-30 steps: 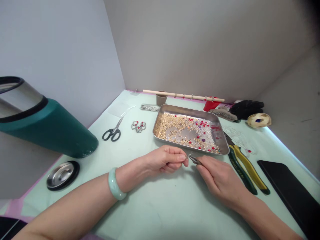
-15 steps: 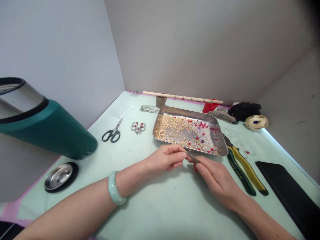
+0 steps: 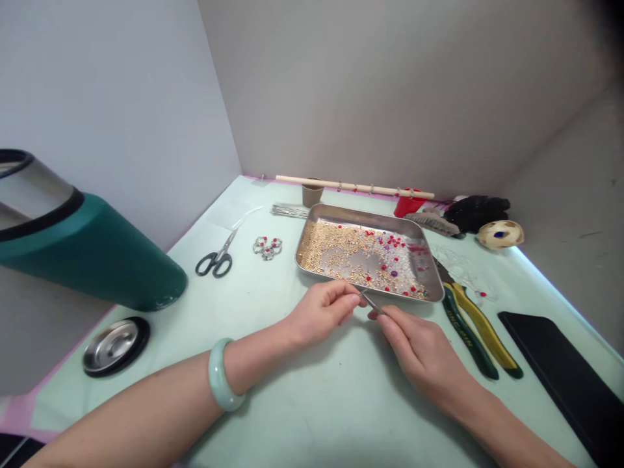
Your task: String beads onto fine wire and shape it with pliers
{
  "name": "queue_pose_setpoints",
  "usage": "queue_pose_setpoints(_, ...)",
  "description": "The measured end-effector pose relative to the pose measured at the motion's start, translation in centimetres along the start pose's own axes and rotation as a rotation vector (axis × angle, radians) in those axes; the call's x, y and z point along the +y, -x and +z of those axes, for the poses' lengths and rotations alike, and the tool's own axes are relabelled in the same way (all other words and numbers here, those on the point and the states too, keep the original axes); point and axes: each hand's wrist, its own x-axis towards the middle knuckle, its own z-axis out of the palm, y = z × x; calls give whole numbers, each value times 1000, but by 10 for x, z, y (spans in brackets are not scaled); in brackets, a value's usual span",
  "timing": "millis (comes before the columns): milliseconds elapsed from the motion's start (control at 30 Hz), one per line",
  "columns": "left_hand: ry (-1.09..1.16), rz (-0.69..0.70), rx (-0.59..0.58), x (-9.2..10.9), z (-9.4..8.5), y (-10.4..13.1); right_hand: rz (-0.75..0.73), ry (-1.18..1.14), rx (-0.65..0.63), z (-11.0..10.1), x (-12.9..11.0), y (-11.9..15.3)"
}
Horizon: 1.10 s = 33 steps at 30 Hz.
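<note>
In front of the metal tray (image 3: 429,273), my two hands meet with their fingertips close together. My right hand (image 3: 414,341) is closed around slim metal tweezers (image 3: 371,302), whose tips point up and left to my other hand's fingers. Thumb and forefinger of my left hand (image 3: 324,311) are pinched; what sits between them is too small to make out. A pale green bangle (image 3: 221,377) circles my left wrist. Gold beads (image 3: 319,244) fill the tray's left side, while clear and red beads (image 3: 397,244) lie on its right.
Left of the tray are a beaded wire piece (image 3: 267,247), black-handled scissors (image 3: 214,262), a large green tumbler (image 3: 121,253) and its lid (image 3: 116,344). Pliers (image 3: 475,325) and a black slab (image 3: 550,364) lie right. A wooden stick (image 3: 351,186) rests across cups (image 3: 312,194) behind.
The tweezers' tips have shifted slightly up and left at my left fingertips, and my hands have parted a little. The whole view has moved slightly.
</note>
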Motion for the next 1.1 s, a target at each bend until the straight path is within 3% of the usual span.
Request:
queue_pose_setpoints(167,67,-5,30,0,5,0,108,-185,-9,3,-9,1)
queue_pose_setpoints(300,18,12,88,-1,7,0,142,-167,11,3,-11,0)
queue_pose_setpoints(500,96,-61,-15,-4,1,-2,125,-54,30,4,-8,-1)
queue_pose_setpoints(600,2,-62,-34,-3,1,-2,155,-71,30,5,-9,0)
queue_pose_setpoints(800,-319,5,169,1,10,2,231,-162,52,8,-14,-2)
queue_pose_setpoints(1000,-88,-48,17,-3,2,0,193,-75,59,7,-13,0)
queue_pose_setpoints(1100,-153,-85,-31,-1,-1,-1,201,-83,52,7,-14,-2)
